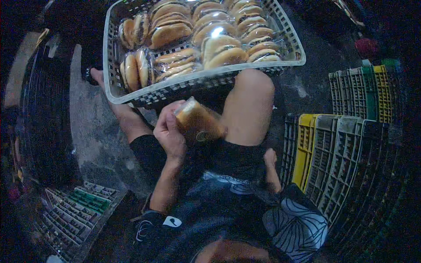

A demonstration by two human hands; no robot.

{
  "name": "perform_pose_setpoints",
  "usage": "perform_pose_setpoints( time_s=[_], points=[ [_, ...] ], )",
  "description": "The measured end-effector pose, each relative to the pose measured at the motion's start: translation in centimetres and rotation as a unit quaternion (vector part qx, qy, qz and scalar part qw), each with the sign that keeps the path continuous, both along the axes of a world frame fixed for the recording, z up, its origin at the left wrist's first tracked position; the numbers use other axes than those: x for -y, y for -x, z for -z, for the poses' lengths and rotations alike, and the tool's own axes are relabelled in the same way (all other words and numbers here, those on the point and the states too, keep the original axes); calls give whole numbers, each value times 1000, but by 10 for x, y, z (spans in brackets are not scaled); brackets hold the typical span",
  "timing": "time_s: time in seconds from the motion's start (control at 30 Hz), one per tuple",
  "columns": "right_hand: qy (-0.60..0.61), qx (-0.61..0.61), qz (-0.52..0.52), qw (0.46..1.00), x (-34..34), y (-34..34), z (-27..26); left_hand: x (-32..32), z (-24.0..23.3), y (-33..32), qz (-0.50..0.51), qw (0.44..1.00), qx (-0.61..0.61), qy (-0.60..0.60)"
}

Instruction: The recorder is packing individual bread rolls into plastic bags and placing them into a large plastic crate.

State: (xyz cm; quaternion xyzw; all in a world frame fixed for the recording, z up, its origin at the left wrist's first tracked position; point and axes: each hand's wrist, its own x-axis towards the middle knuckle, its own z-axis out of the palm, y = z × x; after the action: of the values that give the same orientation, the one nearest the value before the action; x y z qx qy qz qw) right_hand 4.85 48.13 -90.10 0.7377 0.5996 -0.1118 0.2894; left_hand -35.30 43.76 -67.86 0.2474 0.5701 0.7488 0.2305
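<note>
My left hand (169,131) grips a bun in clear plastic wrap (199,121) by one end, above my lap. The bun is blurred, its far end near my right thigh. Low beside that thigh hangs my right hand (270,157), small and dim, with its fingers seemingly curled; whether it holds anything cannot be made out. In front of my knees a white plastic crate (204,76) holds rows of wrapped filled buns (215,31). Several buns stand on edge, pressed side by side. One gap shows the crate's perforated floor.
Stacked plastic crates in yellow, grey and black (324,151) rise close on my right, with another crate stack (358,92) beyond them. More crates (72,213) sit at the lower left. The concrete floor (98,141) shows between my left leg and dark stacked objects (46,118).
</note>
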Motion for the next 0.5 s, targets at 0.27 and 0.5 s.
perform_pose_setpoints(
  time_s=[0.27,0.5],
  points=[
    [-74,-719,-53,689,-86,93,-211,3,-20,-2,-46,956,-290,-3],
    [110,-786,-386,470,-82,284,-322,3,-36,-5,-1,906,-411,-100]
  ],
)
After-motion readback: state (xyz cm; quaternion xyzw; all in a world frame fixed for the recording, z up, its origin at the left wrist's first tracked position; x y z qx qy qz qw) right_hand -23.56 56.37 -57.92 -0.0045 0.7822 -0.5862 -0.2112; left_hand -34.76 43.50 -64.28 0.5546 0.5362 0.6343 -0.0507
